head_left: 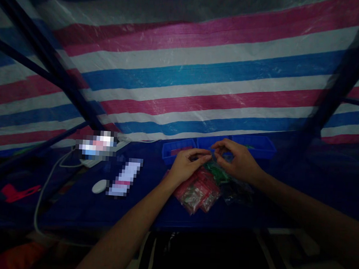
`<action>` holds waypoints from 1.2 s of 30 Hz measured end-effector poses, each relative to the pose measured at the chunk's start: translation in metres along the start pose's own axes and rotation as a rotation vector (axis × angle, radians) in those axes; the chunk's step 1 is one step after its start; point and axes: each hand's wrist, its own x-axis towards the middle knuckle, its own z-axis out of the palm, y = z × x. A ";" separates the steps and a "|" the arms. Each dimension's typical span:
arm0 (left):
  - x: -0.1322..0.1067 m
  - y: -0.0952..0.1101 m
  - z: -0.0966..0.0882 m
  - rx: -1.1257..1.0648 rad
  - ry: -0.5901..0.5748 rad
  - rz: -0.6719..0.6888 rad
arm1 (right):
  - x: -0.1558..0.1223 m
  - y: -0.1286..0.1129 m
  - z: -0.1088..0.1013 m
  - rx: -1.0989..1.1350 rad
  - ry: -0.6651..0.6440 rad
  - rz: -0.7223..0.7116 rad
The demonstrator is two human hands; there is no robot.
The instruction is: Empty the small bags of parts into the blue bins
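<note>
My left hand (186, 163) and my right hand (236, 159) meet over a dark blue table (100, 211), fingertips pinched together around something too small to make out. Under them lie red plastic bags (197, 190) of small parts, a green bag (217, 172) and a dark bag (238, 192). Just behind the hands stand blue plastic trays (178, 147), side by side.
A white round object (100, 186) and a white cable (45, 182) lie on the table's left part. A red object (18, 192) sits at the far left. A striped pink, blue and white tarp (202, 70) hangs behind, with dark metal bars (49, 55) across it.
</note>
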 end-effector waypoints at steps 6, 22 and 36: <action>-0.002 -0.003 0.000 0.095 -0.030 0.066 | -0.003 -0.001 0.001 0.085 -0.029 0.037; 0.002 0.006 -0.009 0.187 0.121 0.209 | 0.000 0.002 -0.001 0.163 -0.116 -0.050; 0.002 0.005 -0.006 0.181 0.283 0.181 | 0.003 0.009 -0.006 -0.062 -0.051 -0.012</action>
